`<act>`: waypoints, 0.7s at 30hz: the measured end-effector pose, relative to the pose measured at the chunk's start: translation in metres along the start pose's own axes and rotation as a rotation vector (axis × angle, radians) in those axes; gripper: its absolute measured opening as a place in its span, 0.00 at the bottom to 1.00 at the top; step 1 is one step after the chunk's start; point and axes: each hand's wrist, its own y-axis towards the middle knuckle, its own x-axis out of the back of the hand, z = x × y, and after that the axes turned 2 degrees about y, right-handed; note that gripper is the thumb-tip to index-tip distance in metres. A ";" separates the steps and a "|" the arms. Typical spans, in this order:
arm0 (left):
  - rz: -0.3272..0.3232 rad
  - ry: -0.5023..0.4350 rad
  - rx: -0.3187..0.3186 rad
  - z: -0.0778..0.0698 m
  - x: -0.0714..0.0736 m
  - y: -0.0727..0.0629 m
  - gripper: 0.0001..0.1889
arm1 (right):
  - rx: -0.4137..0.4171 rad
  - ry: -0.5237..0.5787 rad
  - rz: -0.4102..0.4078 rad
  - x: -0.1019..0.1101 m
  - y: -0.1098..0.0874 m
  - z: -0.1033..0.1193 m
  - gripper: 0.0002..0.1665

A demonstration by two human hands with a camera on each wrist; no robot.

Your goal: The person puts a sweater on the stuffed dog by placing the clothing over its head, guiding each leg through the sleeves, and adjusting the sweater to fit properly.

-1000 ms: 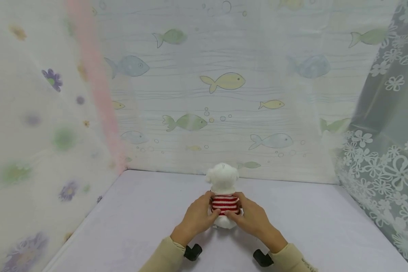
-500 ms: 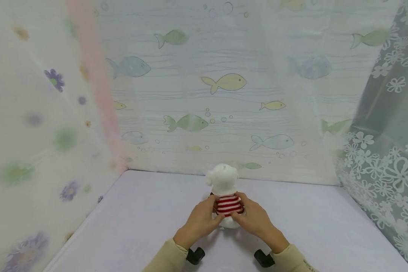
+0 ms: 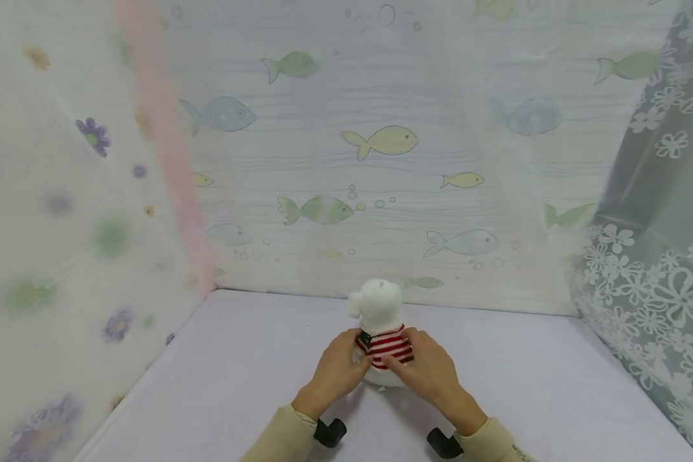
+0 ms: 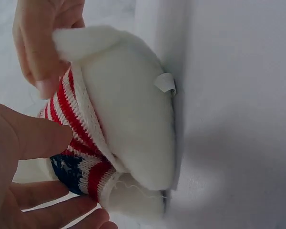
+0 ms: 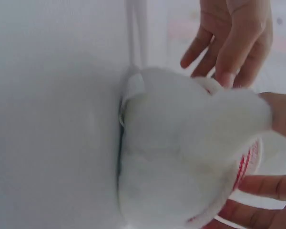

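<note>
A white plush toy (image 3: 381, 301) in a knitted red-and-white striped sweater (image 3: 391, 348) sits upright on the table in the head view, its back mostly toward me. Dark navy knit with white marks (image 4: 69, 171) shows on one side of the sweater. My left hand (image 3: 339, 364) holds the toy's left side, thumb on the back and fingers around the side. On the opposite side my right hand (image 3: 433, 366) grips it likewise, its thumb on the stripes. A small white tag (image 4: 166, 82) sticks out low on the toy. The toy's face is hidden.
The toy and hands are over a white-covered table (image 3: 254, 340). A fish-print curtain (image 3: 381, 212) hangs behind it, with a flower-print sheet (image 3: 81, 256) at left and a lace-patterned sheet (image 3: 658, 289) at right. Black devices (image 3: 330, 433) sit at both wrists.
The toy has turned in place, bringing its left side and the navy knit more toward me. Both hands have shifted slightly with it and keep their hold.
</note>
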 end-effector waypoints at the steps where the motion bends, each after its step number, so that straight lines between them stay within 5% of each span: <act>1: 0.013 -0.001 -0.004 0.000 0.000 0.000 0.26 | 0.004 -0.022 0.000 -0.001 -0.001 0.001 0.36; 9: 0.072 -0.026 -0.014 0.003 -0.001 -0.001 0.26 | 0.037 -0.065 -0.031 -0.005 -0.003 0.004 0.36; 21: 0.075 -0.021 -0.022 0.001 0.000 0.001 0.04 | -0.012 -0.001 0.056 0.001 0.005 -0.013 0.33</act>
